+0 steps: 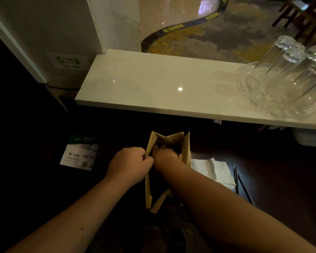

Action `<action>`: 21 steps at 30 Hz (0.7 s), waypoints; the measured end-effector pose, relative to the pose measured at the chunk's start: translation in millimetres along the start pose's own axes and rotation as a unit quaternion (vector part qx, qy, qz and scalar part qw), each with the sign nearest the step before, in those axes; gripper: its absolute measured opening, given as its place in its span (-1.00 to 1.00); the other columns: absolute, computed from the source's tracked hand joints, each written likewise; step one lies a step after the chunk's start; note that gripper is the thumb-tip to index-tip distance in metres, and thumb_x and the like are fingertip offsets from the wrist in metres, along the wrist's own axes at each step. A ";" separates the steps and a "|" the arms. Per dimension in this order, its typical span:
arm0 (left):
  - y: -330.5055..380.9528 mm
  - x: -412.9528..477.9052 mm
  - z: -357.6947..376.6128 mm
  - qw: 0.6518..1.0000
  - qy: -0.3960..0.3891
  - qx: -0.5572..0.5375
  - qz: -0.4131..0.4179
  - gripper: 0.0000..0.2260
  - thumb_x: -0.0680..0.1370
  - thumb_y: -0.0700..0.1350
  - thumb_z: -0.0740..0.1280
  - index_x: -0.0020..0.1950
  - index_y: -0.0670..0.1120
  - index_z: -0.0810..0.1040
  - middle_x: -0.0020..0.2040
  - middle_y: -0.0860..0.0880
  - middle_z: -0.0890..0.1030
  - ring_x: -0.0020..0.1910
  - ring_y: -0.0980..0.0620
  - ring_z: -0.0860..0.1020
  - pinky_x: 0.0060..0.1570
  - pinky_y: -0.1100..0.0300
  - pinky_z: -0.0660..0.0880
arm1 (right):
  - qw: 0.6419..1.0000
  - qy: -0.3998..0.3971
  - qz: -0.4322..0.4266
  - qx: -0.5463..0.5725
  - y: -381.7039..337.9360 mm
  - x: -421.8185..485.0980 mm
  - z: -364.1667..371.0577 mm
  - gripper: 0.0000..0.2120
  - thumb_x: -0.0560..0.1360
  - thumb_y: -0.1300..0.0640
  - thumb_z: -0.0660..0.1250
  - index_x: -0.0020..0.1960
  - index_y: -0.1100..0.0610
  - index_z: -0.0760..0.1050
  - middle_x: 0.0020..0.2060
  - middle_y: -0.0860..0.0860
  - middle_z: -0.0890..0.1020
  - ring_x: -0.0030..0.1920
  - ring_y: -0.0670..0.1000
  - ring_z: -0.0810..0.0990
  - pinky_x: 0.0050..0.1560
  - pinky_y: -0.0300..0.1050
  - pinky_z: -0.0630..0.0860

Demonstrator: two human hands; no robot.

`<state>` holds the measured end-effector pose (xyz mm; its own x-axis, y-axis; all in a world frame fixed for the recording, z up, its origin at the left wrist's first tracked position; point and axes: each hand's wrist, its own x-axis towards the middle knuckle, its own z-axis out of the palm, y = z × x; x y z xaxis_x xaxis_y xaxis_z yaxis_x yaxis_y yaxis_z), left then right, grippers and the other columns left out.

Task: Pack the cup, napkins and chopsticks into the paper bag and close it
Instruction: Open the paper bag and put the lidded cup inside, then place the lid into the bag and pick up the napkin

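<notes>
A brown paper bag (186,148) stands open on the dark lower surface in front of me. My left hand (130,165) pinches the bag's left rim. My right hand (165,154) reaches down into the bag's mouth, its fingers hidden inside, so what it holds cannot be seen. White napkins (213,170) lie just right of the bag. Dark chopsticks (240,181) rest to the right of the napkins. The cup is not visible.
A white stone counter (153,83) runs across above the bag. Upturned clear glasses on a glass tray (285,83) stand at its right end. A pack of A4 paper (79,154) lies to the left. A white container (310,137) sits under the counter at right.
</notes>
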<state>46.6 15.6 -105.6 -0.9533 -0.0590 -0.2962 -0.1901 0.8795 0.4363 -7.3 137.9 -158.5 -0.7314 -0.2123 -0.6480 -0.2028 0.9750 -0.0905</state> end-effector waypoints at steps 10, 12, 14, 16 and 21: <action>0.6 -4.2 -6.7 1.000 -0.014 0.009 0.012 -0.68 0.61 0.06 0.34 -0.31 -0.04 0.49 -0.34 -0.01 0.53 -0.39 0.01 0.48 -0.43 0.15 0.30 | 0.901 0.411 -0.121 0.076 56.1 -115.8 -32.9 -0.85 0.50 0.01 0.29 0.00 0.04 0.55 -0.16 -0.08 0.48 -0.13 -0.01 0.43 -0.19 -0.13 0.35; 0.5 -5.6 -3.9 1.000 -0.004 0.013 0.010 -0.67 0.59 0.05 0.34 -0.34 -0.04 0.46 -0.36 -0.02 0.51 -0.40 0.00 0.46 -0.44 0.14 0.29 | 0.934 0.338 -0.018 0.111 81.0 -121.9 -6.2 -0.76 0.48 -0.07 0.33 0.10 0.00 0.52 -0.07 -0.03 0.55 -0.06 0.03 0.53 -0.18 -0.10 0.40; 2.4 -7.0 -2.7 1.000 0.003 0.015 0.010 -0.67 0.59 0.03 0.35 -0.34 -0.04 0.46 -0.37 -0.02 0.51 -0.41 0.00 0.46 -0.44 0.15 0.28 | 0.977 0.177 0.066 0.096 95.9 -120.1 33.2 -0.43 0.43 -0.17 0.40 0.37 -0.04 0.38 0.20 0.06 0.55 0.17 0.13 0.55 0.00 0.00 0.55; 5.0 -8.0 -2.7 1.000 0.003 0.020 0.012 -0.66 0.59 0.02 0.35 -0.36 -0.03 0.44 -0.38 -0.01 0.49 -0.42 0.00 0.45 -0.45 0.16 0.26 | 0.991 0.056 0.088 0.080 98.7 -118.7 71.0 -0.18 0.38 -0.22 0.47 0.51 -0.06 0.19 0.35 0.08 0.46 0.27 0.19 0.49 0.10 0.10 0.57; 7.8 -8.0 -2.1 0.999 0.007 0.033 0.009 -0.66 0.59 0.03 0.35 -0.36 -0.03 0.44 -0.39 -0.01 0.49 -0.43 0.02 0.43 -0.45 0.16 0.23 | 0.994 0.047 0.085 0.056 93.7 -106.4 114.3 -0.19 0.43 -0.03 0.51 0.53 0.04 0.15 0.40 0.17 0.35 0.27 0.26 0.47 0.15 0.14 0.55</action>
<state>52.3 21.9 -98.0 -0.9598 -0.0493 -0.2764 -0.1573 0.9099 0.3838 125.9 259.3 -184.4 -0.8077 -0.0441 -0.5879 -0.0018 0.9974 -0.0722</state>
